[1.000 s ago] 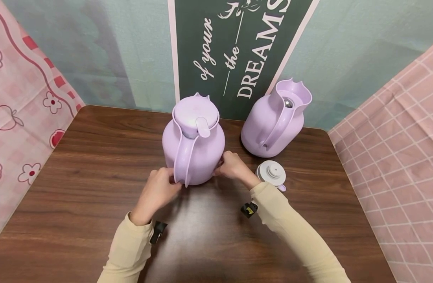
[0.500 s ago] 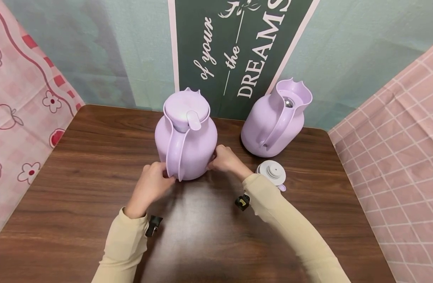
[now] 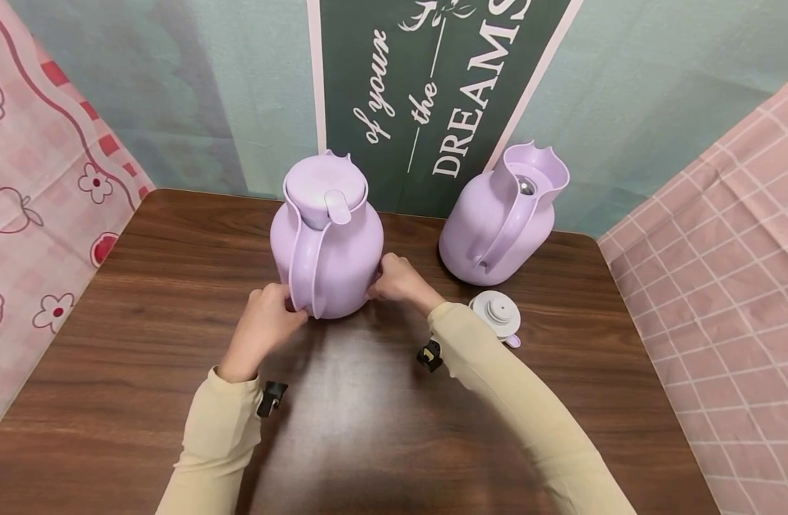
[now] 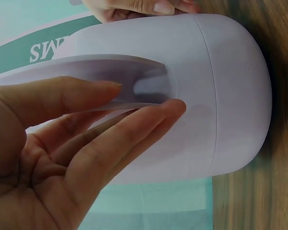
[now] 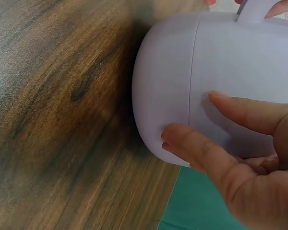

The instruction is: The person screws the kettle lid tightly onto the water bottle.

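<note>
A lidded lilac thermos jug [image 3: 348, 257] stands upright left of the table's middle, its handle toward the person. My left hand [image 3: 260, 325] pinches the lower end of that handle [image 4: 153, 86], thumb in its hollow back and fingers along the edge. Against the jug's lower right side lies my right hand [image 3: 399, 280]; in the right wrist view its thumb and fingers, fairly straight, touch the smooth wall near the base seam. A second lilac thermos jug [image 3: 480, 229] stands lidless at the back right, its neck open. Before it a lid [image 3: 499, 311] lies upside down, grey stopper up.
The brown wooden table [image 3: 355, 429] ends at the back against a teal cloth [image 3: 271, 93] with a dark green lettered panel [image 3: 400, 172]. Patterned pink cloths hang at both sides. The lid sits close beside the right forearm [image 3: 490, 365].
The lidded jug has slid left and slightly back across the table, both hands moving along with it. The second jug and the loose lid stay where they were.
</note>
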